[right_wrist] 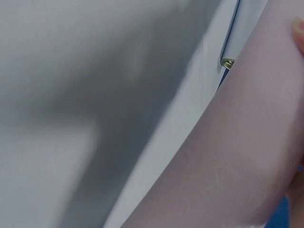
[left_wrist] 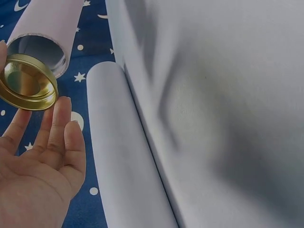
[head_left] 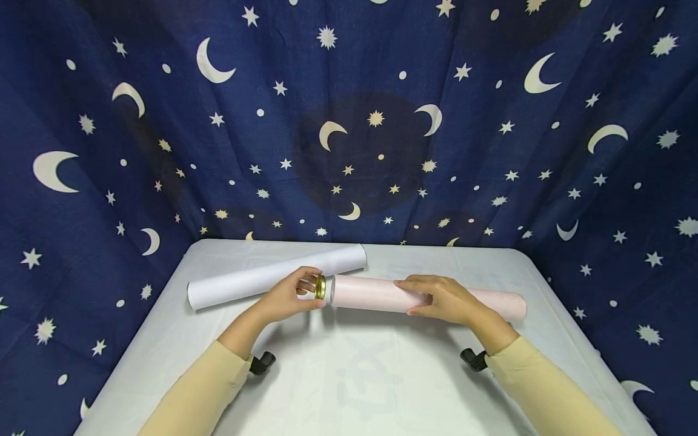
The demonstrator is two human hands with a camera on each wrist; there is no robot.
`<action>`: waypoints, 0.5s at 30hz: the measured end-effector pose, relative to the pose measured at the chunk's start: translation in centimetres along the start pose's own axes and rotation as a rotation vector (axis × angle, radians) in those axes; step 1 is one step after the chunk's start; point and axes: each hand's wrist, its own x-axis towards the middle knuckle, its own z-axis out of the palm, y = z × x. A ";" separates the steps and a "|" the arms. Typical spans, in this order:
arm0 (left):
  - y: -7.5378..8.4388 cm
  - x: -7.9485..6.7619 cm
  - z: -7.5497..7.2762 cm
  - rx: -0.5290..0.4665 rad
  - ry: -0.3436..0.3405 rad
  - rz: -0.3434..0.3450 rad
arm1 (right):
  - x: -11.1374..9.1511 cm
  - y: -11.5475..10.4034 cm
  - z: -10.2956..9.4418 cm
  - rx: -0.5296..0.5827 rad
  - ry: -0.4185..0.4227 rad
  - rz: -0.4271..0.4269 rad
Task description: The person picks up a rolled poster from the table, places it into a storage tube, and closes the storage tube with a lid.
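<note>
A gold metal lid [head_left: 320, 287] is pinched at its edge between the thumb and fingers of my left hand [head_left: 286, 297]. In the left wrist view its shiny hollow side [left_wrist: 28, 83] shows, close to the open end of a pale pink tube [head_left: 376, 293]. The tube looks hollow, with a silvery inner wall. My right hand [head_left: 444, 298] grips this tube around its middle, thumb on the near side and fingers over the top. In the right wrist view the pink tube [right_wrist: 223, 142] fills much of the picture, with a fingertip at the right edge.
Behind my left hand, a white tube [head_left: 278, 275] lies slantwise on the white-covered table [head_left: 371, 375]. A dark blue curtain [head_left: 360, 121] with moons and stars hangs around the table's back and sides. Black wrist mounts [head_left: 263, 363] sit under both forearms.
</note>
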 end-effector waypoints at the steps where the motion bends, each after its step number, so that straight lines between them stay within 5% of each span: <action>1: 0.0 0.1 0.1 -0.003 -0.002 0.003 | 0.0 0.0 0.0 0.002 0.001 -0.002; 15: -0.1 0.6 0.8 -0.006 -0.032 -0.002 | 0.3 -0.3 0.2 0.030 0.017 -0.027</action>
